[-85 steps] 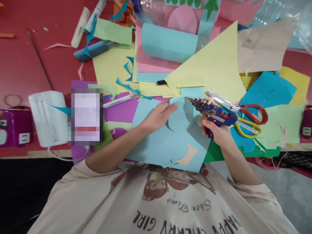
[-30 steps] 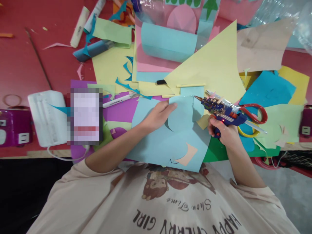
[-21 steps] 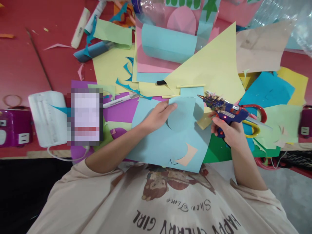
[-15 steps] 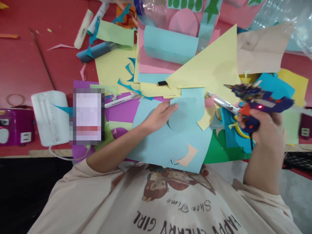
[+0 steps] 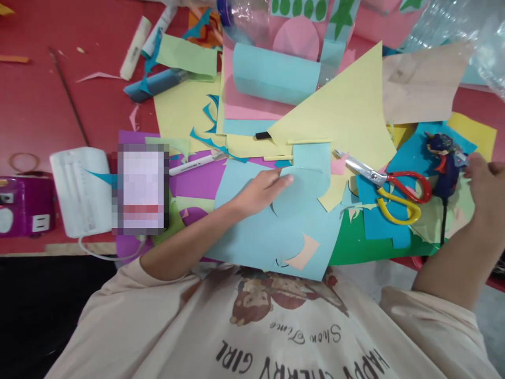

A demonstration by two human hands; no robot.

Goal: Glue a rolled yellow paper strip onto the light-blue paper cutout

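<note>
My left hand [image 5: 262, 196] is closed in a pinch on a light blue paper piece [image 5: 310, 176] with a rounded corner. Under it lies a larger light blue sheet [image 5: 252, 237], with a peach scrap [image 5: 304, 253] on its lower part. My right hand [image 5: 487, 184], fingers apart, is beside a dark blue glue gun [image 5: 447, 173] with an orange-red trigger. The glue gun rests on the papers, its cord hanging down. Scissors [image 5: 381, 181] with red and yellow handles lie between the hands, blades toward the light blue piece.
A phone with a blurred screen [image 5: 141, 189] and a white power bank-like box [image 5: 82, 192] sit at left. Markers [image 5: 134, 48] and a light blue paper roll [image 5: 276, 72] lie farther back. A yellow sheet [image 5: 347, 100] and many paper scraps cover the red table [image 5: 31, 100].
My right hand has moved right and let go of the glue gun, now set down on the papers. The scissors' handles have come into view. My left hand has shifted slightly on the paper.
</note>
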